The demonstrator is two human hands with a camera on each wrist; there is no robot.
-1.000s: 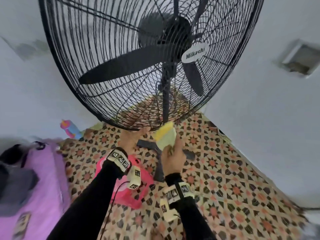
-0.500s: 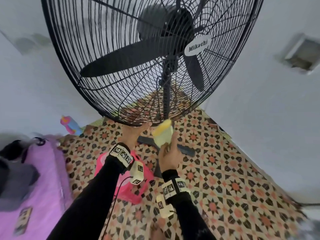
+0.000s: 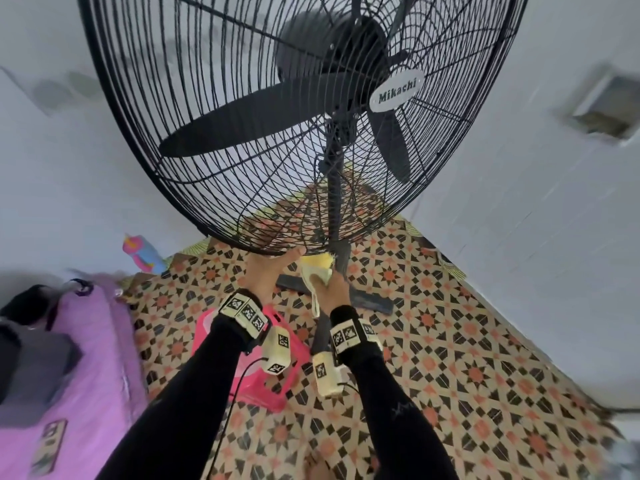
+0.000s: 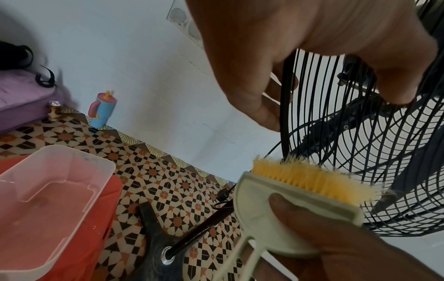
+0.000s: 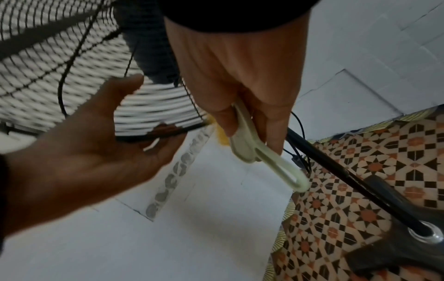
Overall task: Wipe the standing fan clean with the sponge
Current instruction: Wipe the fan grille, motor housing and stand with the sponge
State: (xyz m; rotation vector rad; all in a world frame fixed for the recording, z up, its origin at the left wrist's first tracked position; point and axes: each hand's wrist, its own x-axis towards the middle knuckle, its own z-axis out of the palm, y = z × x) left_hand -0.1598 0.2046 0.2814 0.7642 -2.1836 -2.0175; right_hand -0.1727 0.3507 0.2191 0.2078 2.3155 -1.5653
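I've got my left hand (image 3: 268, 271) steadying the fan (image 3: 294, 116) cage at its bottom rim (image 3: 242, 245), fingers hooked over the wire, thumb along it. My right hand (image 3: 332, 289) grips the brush (image 4: 302, 201), the tool the task calls a sponge, just beside the left hand and right under that rim, next to the pole (image 3: 334, 202). Its yellow bristles (image 4: 312, 179) point up at the grille, the long edge running along the rim, the handle loop (image 5: 283, 171) trailing down. The right hand is nearer the unwiped wires, so I reckon it sweeps up across the rim.
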